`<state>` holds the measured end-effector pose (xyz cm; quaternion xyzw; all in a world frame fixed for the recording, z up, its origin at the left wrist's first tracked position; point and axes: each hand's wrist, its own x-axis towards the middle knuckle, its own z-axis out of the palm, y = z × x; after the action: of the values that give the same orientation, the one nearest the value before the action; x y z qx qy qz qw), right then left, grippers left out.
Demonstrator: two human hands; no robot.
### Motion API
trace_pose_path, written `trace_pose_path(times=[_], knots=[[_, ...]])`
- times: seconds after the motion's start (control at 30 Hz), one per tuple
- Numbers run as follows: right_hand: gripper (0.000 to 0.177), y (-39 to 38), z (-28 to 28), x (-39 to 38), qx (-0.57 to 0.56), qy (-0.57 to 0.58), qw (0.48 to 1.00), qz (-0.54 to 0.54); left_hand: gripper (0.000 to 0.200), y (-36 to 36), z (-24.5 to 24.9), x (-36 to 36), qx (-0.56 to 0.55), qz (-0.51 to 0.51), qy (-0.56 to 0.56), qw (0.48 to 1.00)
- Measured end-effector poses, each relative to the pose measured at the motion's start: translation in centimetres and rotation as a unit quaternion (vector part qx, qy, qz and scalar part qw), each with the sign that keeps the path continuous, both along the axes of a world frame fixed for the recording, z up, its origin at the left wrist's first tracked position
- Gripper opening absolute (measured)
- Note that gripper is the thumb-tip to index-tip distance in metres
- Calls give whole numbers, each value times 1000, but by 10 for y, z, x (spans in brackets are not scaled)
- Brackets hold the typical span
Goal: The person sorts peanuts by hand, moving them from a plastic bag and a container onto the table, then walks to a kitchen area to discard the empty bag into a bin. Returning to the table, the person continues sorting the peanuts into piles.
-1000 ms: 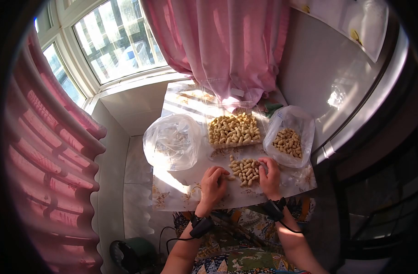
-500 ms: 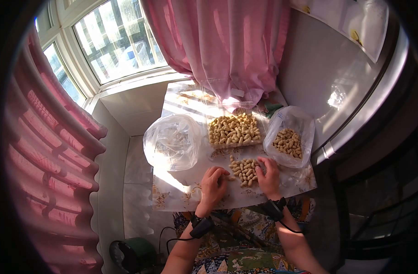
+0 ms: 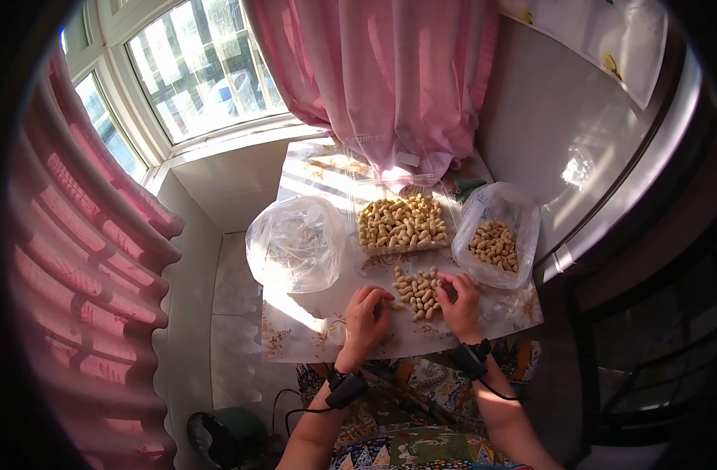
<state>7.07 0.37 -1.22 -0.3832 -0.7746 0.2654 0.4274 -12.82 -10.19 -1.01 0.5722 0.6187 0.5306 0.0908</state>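
A loose pile of unshelled peanuts (image 3: 416, 290) lies on the patterned tabletop between my hands. My left hand (image 3: 366, 317) rests at the pile's left side, its fingers curled in. One peanut (image 3: 397, 306) shows at its fingertips, and whatever is inside the curl is hidden. On the other side, my right hand (image 3: 460, 304) touches the pile's right edge, thumb and forefinger apart. Beyond the pile stands a clear plastic box (image 3: 364, 249) full of peanuts. To the right, a bag-lined container (image 3: 528, 227) holds more peanuts.
A container lined with a clear plastic bag (image 3: 296, 266) stands at the table's left, with pale bits inside. Pink curtains (image 3: 382, 78) hang behind the table and at far left. A grey wall (image 3: 554, 117) borders the right. A dark green object (image 3: 237, 435) sits on the floor.
My right hand's fingertips have shifted slightly left and down over the pile's edge. A few peanuts at the pile's upper right have changed position. My left hand stays almost still.
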Motion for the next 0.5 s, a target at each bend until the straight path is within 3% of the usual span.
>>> trace_pose_path(times=[0.5], knots=[[31, 1, -4, -1, 3, 33, 999, -18, 22, 0, -2, 0, -4, 0, 2, 1000]])
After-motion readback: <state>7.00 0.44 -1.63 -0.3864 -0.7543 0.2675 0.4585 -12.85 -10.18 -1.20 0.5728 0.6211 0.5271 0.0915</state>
